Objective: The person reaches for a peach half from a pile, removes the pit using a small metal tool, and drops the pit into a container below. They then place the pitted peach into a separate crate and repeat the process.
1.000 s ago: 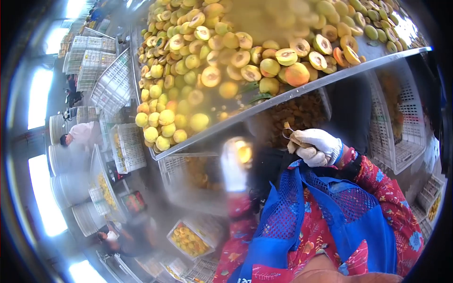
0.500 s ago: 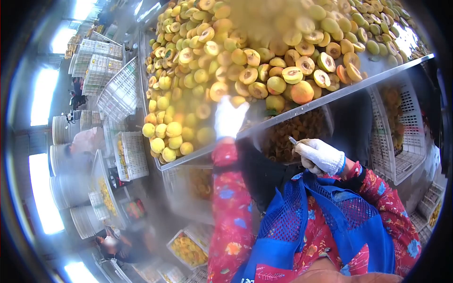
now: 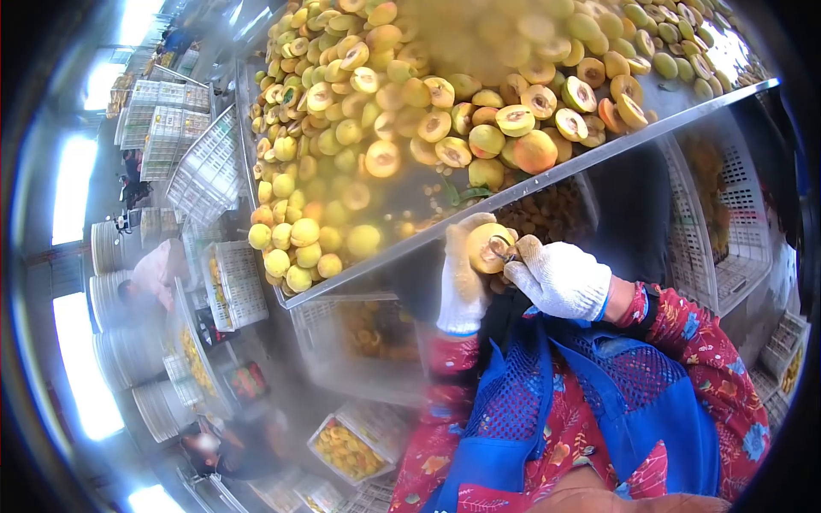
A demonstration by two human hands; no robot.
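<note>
My left hand (image 3: 462,282), in a white glove, grips a yellow peach half (image 3: 484,247) just below the table's metal edge. My right hand (image 3: 558,278), also gloved, presses a small metal pitting tool (image 3: 505,250) into the cut face of that fruit. Both hands meet in front of my blue mesh apron (image 3: 547,402). A big heap of whole and halved yellow peaches (image 3: 410,111) covers the metal table (image 3: 684,103) right above the hands.
A bin of pits and scraps (image 3: 547,209) sits under the table edge behind my hands. White plastic crates (image 3: 727,222) stand at right and stacked at far left (image 3: 171,111). Crates of cut fruit (image 3: 342,440) lie on the floor. Other people (image 3: 158,265) work at left.
My left hand reached up to the peach heap, took a fruit and came back down to my right hand. The right hand's tool now touches the fruit.
</note>
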